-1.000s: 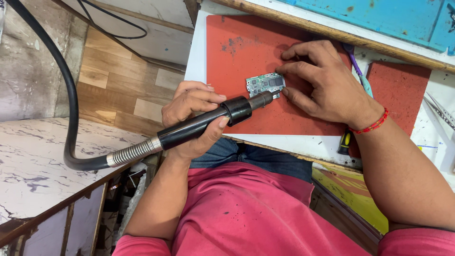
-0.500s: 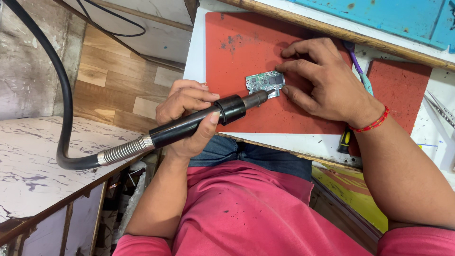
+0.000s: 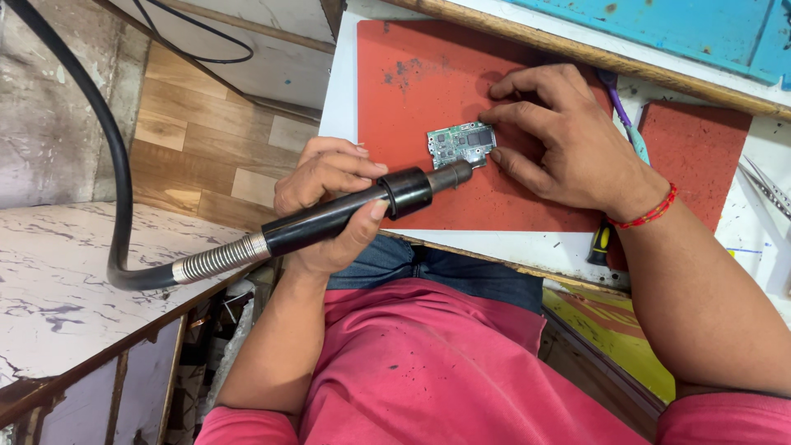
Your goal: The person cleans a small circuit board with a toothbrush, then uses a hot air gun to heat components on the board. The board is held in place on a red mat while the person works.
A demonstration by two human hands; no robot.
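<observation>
Head view, looking down at the bench edge. Left hand (image 3: 334,202), centre-left of the frame, is wrapped around the black handpiece (image 3: 329,221) of a hot-air type tool; thumb underneath, fingers curled over the top, grip closed on the barrel. The handpiece runs diagonally from lower left to upper right, its metal nozzle (image 3: 451,175) ending just at the lower edge of a small green circuit board (image 3: 461,144); whether nozzle and board touch cannot be told. A ribbed metal collar joins the handpiece to a thick black hose (image 3: 115,156), which loops up toward the upper left corner. The circuit board lies flat on a red mat (image 3: 412,91) in the upper centre of the frame. Right hand (image 3: 568,140), just right of the board, is spread fairly wide, palm down, with fingertips (image 3: 494,114) pressing on the board's right edge. A red thread bracelet (image 3: 647,216) circles the right wrist. A second red mat (image 3: 696,148) sits at upper right; metal tweezers (image 3: 762,183) lie at the right edge.
</observation>
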